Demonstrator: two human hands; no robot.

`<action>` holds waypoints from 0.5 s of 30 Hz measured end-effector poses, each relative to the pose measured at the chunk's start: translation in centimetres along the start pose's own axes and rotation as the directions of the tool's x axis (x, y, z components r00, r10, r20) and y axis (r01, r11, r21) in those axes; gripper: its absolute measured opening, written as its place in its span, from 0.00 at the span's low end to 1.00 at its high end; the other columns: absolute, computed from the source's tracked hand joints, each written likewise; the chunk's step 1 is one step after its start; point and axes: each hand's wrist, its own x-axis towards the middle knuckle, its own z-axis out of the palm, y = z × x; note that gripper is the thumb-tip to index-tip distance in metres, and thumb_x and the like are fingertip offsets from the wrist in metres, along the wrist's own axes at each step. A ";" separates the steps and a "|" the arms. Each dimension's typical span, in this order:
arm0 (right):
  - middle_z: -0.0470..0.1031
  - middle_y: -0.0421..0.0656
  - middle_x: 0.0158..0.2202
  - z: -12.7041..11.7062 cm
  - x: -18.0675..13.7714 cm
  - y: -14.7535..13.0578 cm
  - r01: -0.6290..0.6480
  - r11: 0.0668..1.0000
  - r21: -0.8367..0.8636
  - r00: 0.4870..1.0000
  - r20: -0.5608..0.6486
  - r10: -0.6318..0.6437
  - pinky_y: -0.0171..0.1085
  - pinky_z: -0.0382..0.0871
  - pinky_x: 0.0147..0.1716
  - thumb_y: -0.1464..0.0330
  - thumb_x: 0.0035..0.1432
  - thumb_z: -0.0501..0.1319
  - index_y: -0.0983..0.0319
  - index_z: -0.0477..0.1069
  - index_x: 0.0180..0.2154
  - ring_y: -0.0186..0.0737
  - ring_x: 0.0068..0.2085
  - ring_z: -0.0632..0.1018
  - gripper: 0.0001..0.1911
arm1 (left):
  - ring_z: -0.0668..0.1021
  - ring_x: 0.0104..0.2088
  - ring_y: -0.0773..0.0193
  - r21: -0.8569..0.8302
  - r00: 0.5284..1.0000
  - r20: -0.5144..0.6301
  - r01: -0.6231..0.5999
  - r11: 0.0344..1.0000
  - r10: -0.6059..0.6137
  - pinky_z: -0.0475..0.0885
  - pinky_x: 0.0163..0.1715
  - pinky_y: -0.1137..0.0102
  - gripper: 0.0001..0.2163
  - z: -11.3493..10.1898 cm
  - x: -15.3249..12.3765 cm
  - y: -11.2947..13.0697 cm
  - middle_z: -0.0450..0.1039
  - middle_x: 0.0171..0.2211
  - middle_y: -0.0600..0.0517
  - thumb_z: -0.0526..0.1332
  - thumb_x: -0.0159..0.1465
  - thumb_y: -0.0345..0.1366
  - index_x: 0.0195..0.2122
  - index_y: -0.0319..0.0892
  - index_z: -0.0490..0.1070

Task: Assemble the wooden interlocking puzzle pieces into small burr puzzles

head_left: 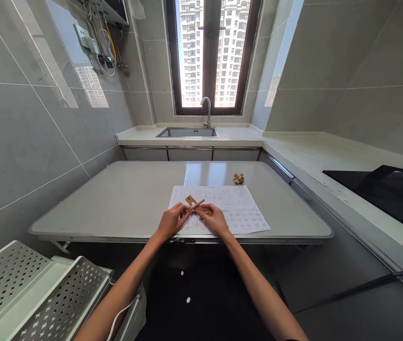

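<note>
Both of my hands meet over a printed instruction sheet (239, 208) on a grey folding table (123, 199). My left hand (171, 221) and my right hand (215, 219) together pinch two thin wooden puzzle sticks (193, 203), which cross each other just above the paper. An assembled wooden burr puzzle (238, 178) sits farther back on the table, beyond the sheet's far right corner and apart from my hands.
A sink (187, 132) with a tap (206, 110) lies under the window at the back. A counter with a black cooktop (382, 194) runs along the right. A perforated white metal rack (27, 289) stands at the lower left. Tiled wall on the left.
</note>
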 end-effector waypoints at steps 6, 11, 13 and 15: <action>0.85 0.47 0.35 0.0 0.0 -0.1 0.003 1.000 0.000 1.000 0.029 -0.003 0.41 0.80 0.36 0.53 0.53 0.73 0.62 0.80 0.39 0.42 0.31 0.83 0.20 | 0.75 0.29 0.67 0.029 0.996 -0.058 -0.066 0.997 0.067 0.70 0.33 0.72 0.11 0.2 -0.1 -0.5 0.74 0.33 0.53 0.59 0.74 0.44 0.43 0.45 0.78; 0.85 0.46 0.33 -0.1 -0.1 -0.3 0.004 1.000 -0.005 0.999 0.039 -0.004 0.42 0.80 0.37 0.53 0.54 0.72 0.62 0.81 0.39 0.42 0.30 0.83 0.20 | 0.76 0.27 0.68 0.066 0.989 -0.107 -0.096 0.993 0.103 0.69 0.31 0.72 0.11 0.4 -0.1 -0.7 0.76 0.30 0.54 0.61 0.73 0.44 0.42 0.46 0.80; 0.85 0.46 0.32 -0.2 -0.1 -0.4 0.003 1.000 -0.003 0.999 0.042 -0.002 0.43 0.80 0.37 0.52 0.54 0.72 0.63 0.80 0.39 0.43 0.30 0.83 0.20 | 0.76 0.27 0.68 0.077 0.985 -0.124 -0.108 0.991 0.117 0.69 0.31 0.72 0.11 0.5 -0.2 -0.7 0.77 0.30 0.54 0.61 0.73 0.44 0.42 0.46 0.81; 0.85 0.47 0.32 -0.3 -0.1 -0.4 0.001 1.000 -0.001 0.999 0.044 -0.001 0.43 0.80 0.37 0.52 0.54 0.72 0.63 0.80 0.39 0.43 0.30 0.84 0.21 | 0.76 0.27 0.68 0.087 0.981 -0.141 -0.120 0.989 0.131 0.70 0.30 0.73 0.11 0.5 -0.2 -0.7 0.78 0.30 0.54 0.62 0.73 0.44 0.43 0.46 0.82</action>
